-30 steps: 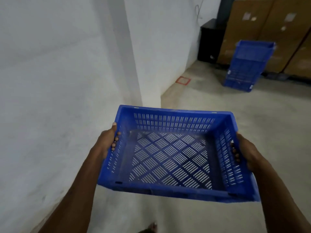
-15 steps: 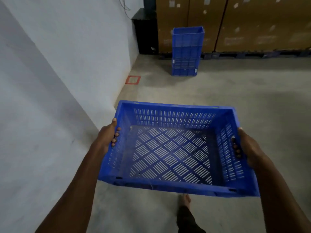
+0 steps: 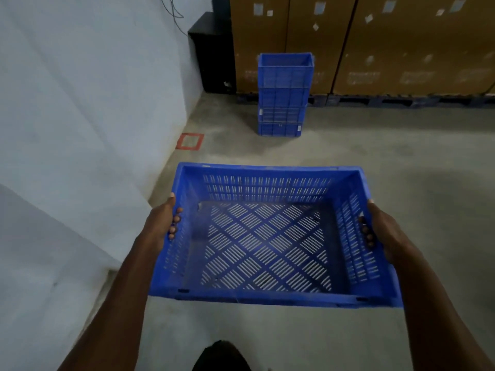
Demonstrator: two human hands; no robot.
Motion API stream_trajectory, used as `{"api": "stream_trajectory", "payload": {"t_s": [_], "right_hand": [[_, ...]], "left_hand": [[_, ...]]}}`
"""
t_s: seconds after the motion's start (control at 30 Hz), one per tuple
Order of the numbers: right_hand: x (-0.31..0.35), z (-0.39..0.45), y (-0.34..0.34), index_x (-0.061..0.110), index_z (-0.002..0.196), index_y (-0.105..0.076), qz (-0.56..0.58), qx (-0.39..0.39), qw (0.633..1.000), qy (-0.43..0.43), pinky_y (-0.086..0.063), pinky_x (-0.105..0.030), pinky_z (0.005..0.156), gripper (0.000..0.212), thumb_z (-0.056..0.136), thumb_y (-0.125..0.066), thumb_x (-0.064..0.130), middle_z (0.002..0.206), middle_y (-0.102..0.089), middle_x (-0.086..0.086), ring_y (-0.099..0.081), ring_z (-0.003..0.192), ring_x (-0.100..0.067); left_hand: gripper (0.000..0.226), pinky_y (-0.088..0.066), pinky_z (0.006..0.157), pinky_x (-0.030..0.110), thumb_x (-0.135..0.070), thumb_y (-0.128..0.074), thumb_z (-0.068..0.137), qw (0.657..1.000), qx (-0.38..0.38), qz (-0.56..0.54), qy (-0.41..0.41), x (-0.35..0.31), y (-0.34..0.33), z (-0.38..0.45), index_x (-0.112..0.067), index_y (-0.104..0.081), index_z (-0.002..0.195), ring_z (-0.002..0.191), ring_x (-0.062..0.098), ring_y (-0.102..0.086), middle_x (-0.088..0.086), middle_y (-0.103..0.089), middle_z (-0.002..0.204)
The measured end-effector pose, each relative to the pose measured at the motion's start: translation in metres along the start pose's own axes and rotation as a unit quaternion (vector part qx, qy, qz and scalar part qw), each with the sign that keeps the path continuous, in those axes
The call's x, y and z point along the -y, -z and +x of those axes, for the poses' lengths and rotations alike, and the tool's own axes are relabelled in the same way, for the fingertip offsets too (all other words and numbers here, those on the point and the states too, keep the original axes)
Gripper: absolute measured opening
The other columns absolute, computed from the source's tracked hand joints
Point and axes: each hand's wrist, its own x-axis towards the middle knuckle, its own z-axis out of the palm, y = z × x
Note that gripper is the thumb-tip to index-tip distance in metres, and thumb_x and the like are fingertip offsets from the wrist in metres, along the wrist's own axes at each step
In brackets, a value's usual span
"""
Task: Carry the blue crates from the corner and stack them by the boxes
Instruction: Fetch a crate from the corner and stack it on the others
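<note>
I carry an empty blue slotted crate [image 3: 267, 245] level in front of me, above the concrete floor. My left hand [image 3: 163, 223] grips its left wall, fingertips poking through the handle slot. My right hand [image 3: 380, 231] grips the right wall the same way. Straight ahead stands a stack of blue crates [image 3: 284, 95] on the floor, right in front of the tall brown cardboard boxes [image 3: 401, 44] on pallets.
A white wall [image 3: 93, 103] runs along my left with a jutting corner near my left arm. A red square floor marking [image 3: 190, 141] lies by the wall. A black cabinet [image 3: 214, 52] stands in the far corner. Bare concrete floor [image 3: 401, 162] stretches to the right.
The view has swung right and forward: the crate stack and boxes now sit centred ahead and closer. Both hands keep the same grip on the crate.
</note>
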Motion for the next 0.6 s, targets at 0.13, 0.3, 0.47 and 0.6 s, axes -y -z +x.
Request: {"api": "stream_trajectory", "payload": {"t_s": [0.13,0.3,0.47,0.6], "right_hand": [[0.051,0.084,-0.027,0.012,0.087,-0.056,-0.002,0.0,1.0,-0.005,-0.033,-0.03,0.048,0.061,0.095,-0.038,0.07,0.061,-0.043,-0.001,-0.035,0.05,-0.016],[0.116,0.177,-0.063,0.011,0.087,-0.056,0.007,-0.021,1.0,-0.01,-0.033,-0.03,0.048,0.061,0.095,-0.039,0.07,0.062,-0.044,-0.001,-0.036,0.05,-0.016],[0.185,0.266,-0.083,0.013,0.085,-0.053,0.036,-0.04,0.999,-0.009,-0.031,-0.027,0.045,0.067,0.088,-0.038,0.078,0.059,-0.044,0.0,-0.034,0.048,-0.015],[0.234,0.339,-0.091,0.015,0.084,-0.053,0.055,-0.052,0.997,-0.005,-0.03,-0.027,0.043,0.066,0.086,-0.039,0.08,0.061,-0.043,-0.001,-0.034,0.047,-0.015]], "left_hand": [[0.05,-0.027,0.041,0.021,-0.061,-0.042,0.1,1.0,0.011,0.005,0.0,-0.048,-0.034,0.088,-0.016,-0.056,0.084,0.037,0.011,-0.03,-0.002,-0.042,0.059],[0.048,-0.026,0.039,0.02,-0.059,-0.041,0.101,1.0,0.021,0.011,-0.003,-0.114,-0.075,0.201,-0.017,-0.055,0.082,0.037,0.011,-0.029,-0.003,-0.041,0.058],[0.047,-0.025,0.037,0.018,-0.059,-0.039,0.102,0.999,0.049,0.02,-0.01,-0.197,-0.12,0.31,-0.018,-0.053,0.081,0.035,0.01,-0.028,-0.003,-0.04,0.059],[0.047,-0.026,0.036,0.019,-0.059,-0.039,0.102,0.997,0.073,0.024,-0.013,-0.258,-0.165,0.387,-0.019,-0.053,0.083,0.036,0.009,-0.028,-0.004,-0.04,0.059]]}}
